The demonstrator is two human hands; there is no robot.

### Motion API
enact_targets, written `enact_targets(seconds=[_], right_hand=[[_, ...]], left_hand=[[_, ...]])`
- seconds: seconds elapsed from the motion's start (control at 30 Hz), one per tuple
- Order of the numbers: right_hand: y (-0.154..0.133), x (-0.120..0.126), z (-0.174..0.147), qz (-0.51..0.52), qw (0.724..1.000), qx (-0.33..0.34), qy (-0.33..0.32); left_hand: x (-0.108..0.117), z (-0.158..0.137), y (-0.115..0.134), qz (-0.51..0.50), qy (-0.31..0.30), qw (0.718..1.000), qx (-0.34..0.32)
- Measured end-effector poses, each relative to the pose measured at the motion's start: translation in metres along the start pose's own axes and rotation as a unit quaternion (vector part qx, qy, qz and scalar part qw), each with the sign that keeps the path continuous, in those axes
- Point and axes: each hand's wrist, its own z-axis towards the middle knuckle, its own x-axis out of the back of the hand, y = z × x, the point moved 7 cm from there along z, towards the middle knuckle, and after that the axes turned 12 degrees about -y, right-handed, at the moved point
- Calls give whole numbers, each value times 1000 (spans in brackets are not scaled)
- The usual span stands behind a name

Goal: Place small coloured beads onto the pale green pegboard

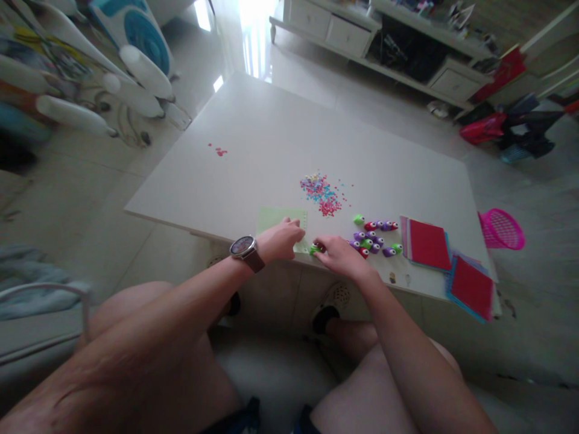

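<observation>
Far left on the white table (pixel 257 120), a few red scraps (pixel 220 152) lie by themselves. Moving right, here's a wristwatch (pixel 243 246) on the left wrist, and a pale green sheet (pixel 277 217) at the near edge, with a row of small marks down its right side. Down on that sheet goes the weight of the left hand (pixel 286 238), fingers curled; whether they pinch anything, I can't tell. Right beside the sheet's right edge sits the green eyed piece (pixel 313 249), and the right hand (pixel 337 254) has it, fingers closed around it at the table's edge! Just beyond, a scatter of tiny confetti (pixel 323 196), pink, blue and purple. Next along, a cluster of eyed pieces (pixel 368 243) in green, purple and red, loosely bunched, and two tiny items (pixel 392 278) nearer the edge, too small to make out. Then a red-topped paper stack (pixel 429 244), a second paper stack (pixel 471 286) nearer the corner, and a pink basket (pixel 503 229) beyond the table's right end.
</observation>
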Motion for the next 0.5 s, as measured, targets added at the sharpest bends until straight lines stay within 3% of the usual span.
enact_targets(seconds=[0.5], right_hand=[[0,2,-1,7,1000,-4,7]], left_hand=[[7,-3,4,-1,0,1000,-4]])
